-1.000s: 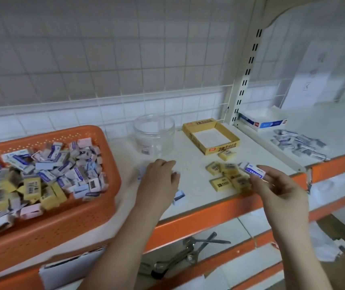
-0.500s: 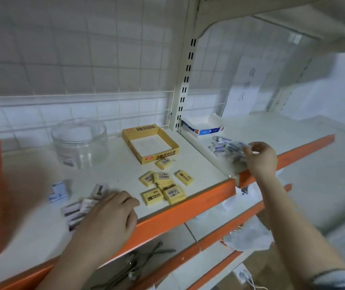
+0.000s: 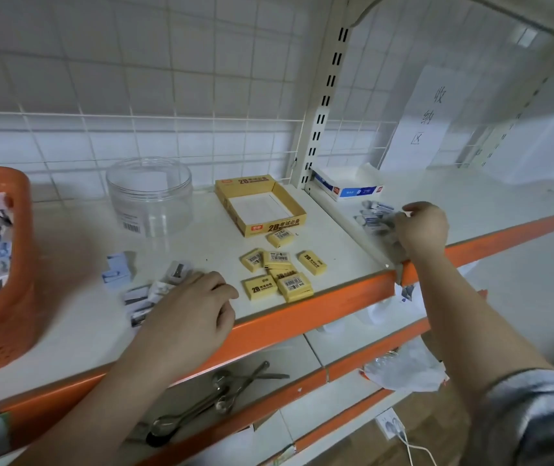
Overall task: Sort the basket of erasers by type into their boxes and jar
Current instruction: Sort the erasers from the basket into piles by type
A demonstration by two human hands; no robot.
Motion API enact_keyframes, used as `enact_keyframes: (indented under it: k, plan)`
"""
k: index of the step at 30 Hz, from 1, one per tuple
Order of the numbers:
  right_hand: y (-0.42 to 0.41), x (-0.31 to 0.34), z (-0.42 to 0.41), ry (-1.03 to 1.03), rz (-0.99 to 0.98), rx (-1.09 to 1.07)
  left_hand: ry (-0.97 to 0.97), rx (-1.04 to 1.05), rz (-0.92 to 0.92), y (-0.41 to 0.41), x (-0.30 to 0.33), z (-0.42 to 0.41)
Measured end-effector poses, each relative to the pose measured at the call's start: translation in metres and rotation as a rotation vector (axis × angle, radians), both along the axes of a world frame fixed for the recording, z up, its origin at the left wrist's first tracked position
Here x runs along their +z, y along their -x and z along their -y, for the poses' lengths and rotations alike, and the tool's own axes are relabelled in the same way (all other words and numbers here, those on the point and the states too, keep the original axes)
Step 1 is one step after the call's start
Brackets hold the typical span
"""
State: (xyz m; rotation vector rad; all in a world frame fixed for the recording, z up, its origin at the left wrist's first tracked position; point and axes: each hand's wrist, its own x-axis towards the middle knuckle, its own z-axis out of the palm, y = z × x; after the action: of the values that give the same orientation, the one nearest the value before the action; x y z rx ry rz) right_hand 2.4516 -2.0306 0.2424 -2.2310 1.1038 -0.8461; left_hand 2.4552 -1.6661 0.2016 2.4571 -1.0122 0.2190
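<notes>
Leftmost, the orange basket [image 3: 6, 317] stands on the shelf [image 3: 77, 317], holding mixed erasers. Behind and to its right stands the clear jar [image 3: 149, 196], upright and lidless. The left hand [image 3: 189, 314] rests palm-down on the shelf edge, fingers loosely curled over a cluster of white-sleeved erasers [image 3: 154, 292]; whether it grips any cannot be told. Right of it lie the yellow erasers [image 3: 280, 269], grouped just in front of the open yellow box [image 3: 262, 227]. Beyond the upright, the blue-and-white box [image 3: 347, 190] sits on the adjoining shelf. The right hand [image 3: 420, 228] hovers over a blurred pile of blue-labelled erasers [image 3: 373, 215], fingers curled, pinching one.
</notes>
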Motion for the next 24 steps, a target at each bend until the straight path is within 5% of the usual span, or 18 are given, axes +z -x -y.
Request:
enact_keyframes:
  k: [14,24]
  plan:
    - [-0.037,0.078,-0.171,0.106,0.225,0.512,0.104,-0.152,0.054,0.011,0.03,-0.032]
    - [-0.075,0.094,-0.346,0.158,-0.002,1.171,-0.07,0.105,0.039,0.0,0.119,-0.178]
